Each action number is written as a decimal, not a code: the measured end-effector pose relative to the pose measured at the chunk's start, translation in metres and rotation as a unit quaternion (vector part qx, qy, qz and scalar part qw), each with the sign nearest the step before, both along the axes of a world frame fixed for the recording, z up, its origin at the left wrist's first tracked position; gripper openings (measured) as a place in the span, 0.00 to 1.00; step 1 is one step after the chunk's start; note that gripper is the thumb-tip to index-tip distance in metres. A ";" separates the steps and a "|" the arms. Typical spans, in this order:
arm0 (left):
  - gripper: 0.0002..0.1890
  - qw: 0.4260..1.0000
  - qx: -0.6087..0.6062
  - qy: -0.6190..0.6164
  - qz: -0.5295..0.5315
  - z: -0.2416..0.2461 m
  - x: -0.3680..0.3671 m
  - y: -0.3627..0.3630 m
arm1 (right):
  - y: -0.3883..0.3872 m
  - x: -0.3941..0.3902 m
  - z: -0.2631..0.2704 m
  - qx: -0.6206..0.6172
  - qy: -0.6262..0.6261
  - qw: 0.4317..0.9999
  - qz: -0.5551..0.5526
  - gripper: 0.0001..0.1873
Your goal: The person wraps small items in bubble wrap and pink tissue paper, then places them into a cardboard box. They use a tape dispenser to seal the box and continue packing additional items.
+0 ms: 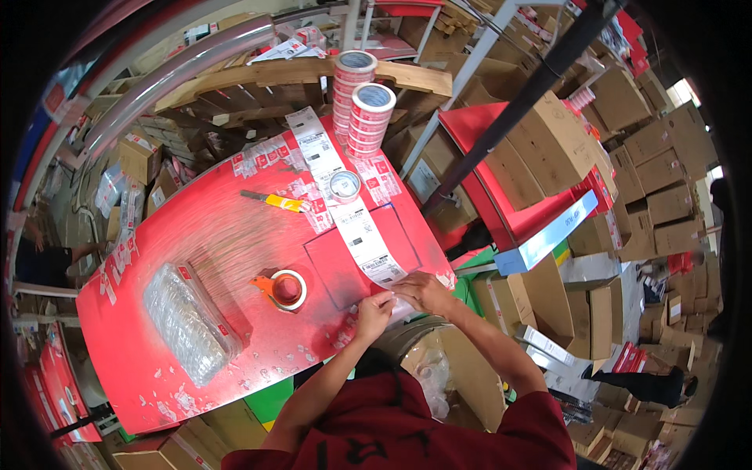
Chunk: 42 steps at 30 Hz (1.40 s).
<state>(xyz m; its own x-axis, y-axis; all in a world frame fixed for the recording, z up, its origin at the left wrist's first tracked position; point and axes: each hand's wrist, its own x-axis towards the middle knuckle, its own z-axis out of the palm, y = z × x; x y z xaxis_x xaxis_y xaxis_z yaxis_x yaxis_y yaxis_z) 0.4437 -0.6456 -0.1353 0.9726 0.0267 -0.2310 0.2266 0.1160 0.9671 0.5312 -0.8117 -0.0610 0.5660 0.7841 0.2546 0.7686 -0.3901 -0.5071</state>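
A long strip of white printed shipping labels [359, 238] runs across the red worktable [223, 235] to its near edge. At that edge my right hand [427, 294] holds the strip's near end from the right. My left hand [376, 317] pinches the same end with thumb and forefinger, close beside the right fingertips. A roll of tape [345, 187] lies flat on the strip. To its left is a yellow utility knife [285, 202]. An orange tape dispenser with a roll [286, 290] rests left of my hands. Further left lies a bubble-wrapped package [187, 320].
Two stacks of red-and-white tape rolls [369, 126] stand at the table's far edge. Right of the table are a dark slanted pole [517, 106] and cardboard boxes [546, 147]. An open carton [464, 370] sits below my right forearm. Other people are partly visible at both sides.
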 end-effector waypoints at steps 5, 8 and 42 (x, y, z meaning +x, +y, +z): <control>0.05 0.999 0.023 -0.046 0.018 0.011 0.002 -0.002 | 0.006 0.016 0.002 -0.027 0.138 0.987 -0.081 0.07; 0.10 0.999 -0.027 -0.013 0.011 -0.008 -0.005 -0.005 | 0.010 0.060 -0.021 -0.018 0.095 0.975 -0.199 0.06; 0.44 0.941 -0.013 0.076 0.330 0.049 -0.219 0.464 | 0.514 -0.145 -0.002 0.037 0.510 0.838 -0.193 0.38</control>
<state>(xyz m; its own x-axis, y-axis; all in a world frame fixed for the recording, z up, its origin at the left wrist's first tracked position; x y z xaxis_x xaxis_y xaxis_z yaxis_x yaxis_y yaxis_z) 0.2247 -0.1812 -0.0859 0.7011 0.6059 -0.3758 0.2325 0.3040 0.9239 0.3859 -0.2973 -0.0629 0.7270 0.4955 -0.4754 -0.2550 -0.4479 -0.8569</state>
